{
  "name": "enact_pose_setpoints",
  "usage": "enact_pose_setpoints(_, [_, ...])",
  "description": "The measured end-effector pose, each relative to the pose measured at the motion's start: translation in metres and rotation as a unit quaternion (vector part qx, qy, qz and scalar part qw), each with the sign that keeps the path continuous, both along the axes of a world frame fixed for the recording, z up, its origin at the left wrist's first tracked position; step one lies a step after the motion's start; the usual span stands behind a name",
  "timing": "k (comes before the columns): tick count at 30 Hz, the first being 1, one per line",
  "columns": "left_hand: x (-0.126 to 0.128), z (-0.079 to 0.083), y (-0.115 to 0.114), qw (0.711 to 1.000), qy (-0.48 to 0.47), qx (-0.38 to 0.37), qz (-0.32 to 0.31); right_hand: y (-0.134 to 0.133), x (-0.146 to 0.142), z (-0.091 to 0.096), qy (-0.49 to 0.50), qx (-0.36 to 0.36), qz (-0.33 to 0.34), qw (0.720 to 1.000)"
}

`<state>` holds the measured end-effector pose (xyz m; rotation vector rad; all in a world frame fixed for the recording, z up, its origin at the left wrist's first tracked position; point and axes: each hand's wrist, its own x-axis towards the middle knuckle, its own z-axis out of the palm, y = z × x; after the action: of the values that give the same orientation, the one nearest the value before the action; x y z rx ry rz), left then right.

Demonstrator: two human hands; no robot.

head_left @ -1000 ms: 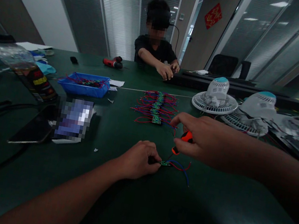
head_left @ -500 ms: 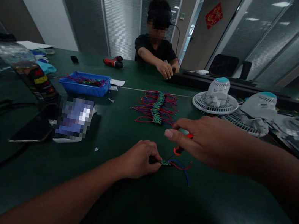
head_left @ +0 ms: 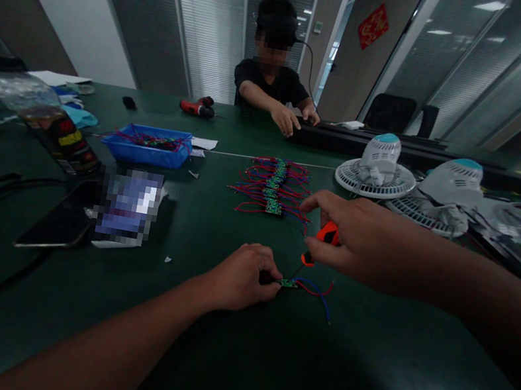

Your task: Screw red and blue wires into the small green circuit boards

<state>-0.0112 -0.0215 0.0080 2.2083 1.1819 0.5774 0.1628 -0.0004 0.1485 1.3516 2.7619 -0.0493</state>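
Green board (head_left: 290, 283) on bench (head_left: 220, 366), end pinched by left hand (head_left: 248, 279), just below right hand (head_left: 349, 234), which grips screwdriver (head_left: 329, 233). Probably light, stiff, easy to crack; best held by edges. Wires (head_left: 325, 304) look bendy.

The blue tray (head_left: 146, 156) is showing smooth plastic. Left of it, a bottle (head_left: 65, 137) is gleaming in clear plastic. Right of it, paper (head_left: 205, 143) is looking matt; further right, a screwdriver (head_left: 329, 233) is showing a plastic handle. Beneath it, the tabletop (head_left: 214, 230) is bearing a dull sheen.
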Motion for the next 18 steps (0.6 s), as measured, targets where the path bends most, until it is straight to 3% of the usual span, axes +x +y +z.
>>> enact_pose_setpoints(6, [0.0006,0.0007,-0.0005,1.000,0.003,0.000,0.004,-0.0003,0.0008,-0.0009,0.022,-0.037,0.026,0.999])
enact_pose_setpoints(18, [0.0004,0.0000,-0.0007,1.000,-0.001,0.009,0.003,0.0061,-0.0020,-0.0045,-0.037,0.003,0.003,0.999])
